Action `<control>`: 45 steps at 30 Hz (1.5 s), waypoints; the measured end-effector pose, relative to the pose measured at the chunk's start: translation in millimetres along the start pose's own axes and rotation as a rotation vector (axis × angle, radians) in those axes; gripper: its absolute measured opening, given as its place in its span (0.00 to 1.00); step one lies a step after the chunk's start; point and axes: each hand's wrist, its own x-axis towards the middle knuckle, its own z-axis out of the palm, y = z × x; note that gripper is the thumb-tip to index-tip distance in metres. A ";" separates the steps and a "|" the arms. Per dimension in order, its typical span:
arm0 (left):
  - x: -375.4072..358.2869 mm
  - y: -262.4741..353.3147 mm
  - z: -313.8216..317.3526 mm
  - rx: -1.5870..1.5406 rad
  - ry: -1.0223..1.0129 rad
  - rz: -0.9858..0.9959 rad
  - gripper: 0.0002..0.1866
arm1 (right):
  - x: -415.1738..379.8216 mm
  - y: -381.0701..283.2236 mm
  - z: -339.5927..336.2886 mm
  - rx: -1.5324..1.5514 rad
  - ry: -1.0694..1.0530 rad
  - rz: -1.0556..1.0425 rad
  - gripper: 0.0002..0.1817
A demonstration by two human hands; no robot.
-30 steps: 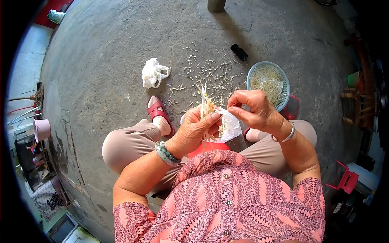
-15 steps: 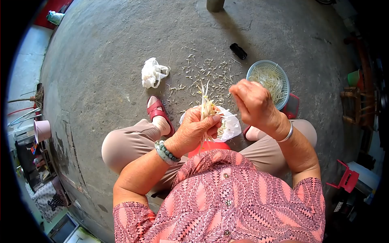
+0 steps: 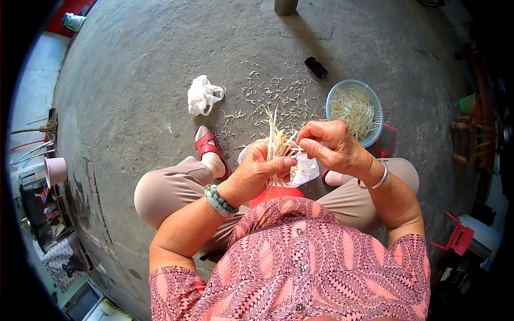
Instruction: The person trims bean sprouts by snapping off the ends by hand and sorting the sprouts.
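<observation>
My left hand (image 3: 258, 170) is closed around a bunch of bean sprouts (image 3: 277, 144), their pale stems sticking up past the fingers. Beside it, my right hand (image 3: 334, 150) pinches at the bunch's right side, thumb and forefinger together on what looks like a single sprout. Below both hands sits a white plastic bag (image 3: 305, 170) with more sprouts in it, partly hidden by my fingers. A red surface (image 3: 276, 193) shows under the bag. Off to the right, a light blue colander (image 3: 380, 109) holds a heap of long, thin sprouts.
Scattered sprout scraps (image 3: 281, 96) litter the concrete floor. A crumpled white bag (image 3: 202, 96) lies ahead of my left foot, and a black object (image 3: 316, 67) lies beyond the colander. A red plastic stool (image 3: 458, 234) stands at right, a pink bucket (image 3: 55, 172) at left.
My right hand has come down and left from above the bag to the bunch, its fingertips now meeting the sprouts. My left hand keeps its hold almost unmoved.
</observation>
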 end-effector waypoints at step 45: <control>-4.5 0.7 -2.9 0.021 -0.061 -0.163 0.12 | 3.6 7.4 -4.1 0.376 -0.079 0.222 0.08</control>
